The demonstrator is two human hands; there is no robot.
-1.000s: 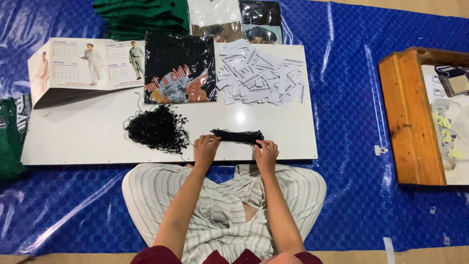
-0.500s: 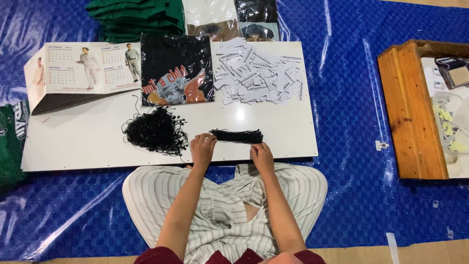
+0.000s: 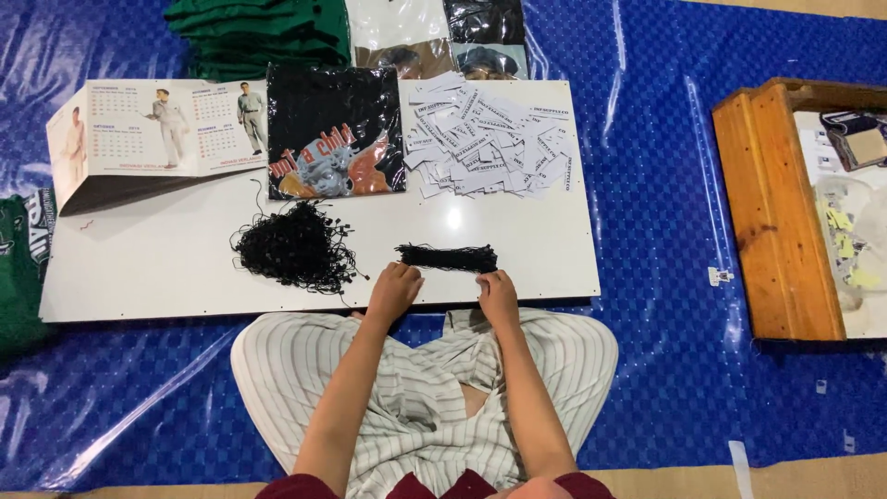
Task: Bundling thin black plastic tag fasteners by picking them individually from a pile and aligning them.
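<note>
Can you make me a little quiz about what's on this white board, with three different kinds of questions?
1. True or false: the left hand and right hand rest by the straight bundle of black strings.
2. What lies left of that bundle? A) tangled pile of black strings B) a red ball C) a cup
3. Fill in: the paper tags are mostly ____ in colour.

Key: 1 true; 2 A; 3 white

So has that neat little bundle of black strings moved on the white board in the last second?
No. The bundle lies in the same spot, right of the loose black pile, near the board's front edge.
</note>
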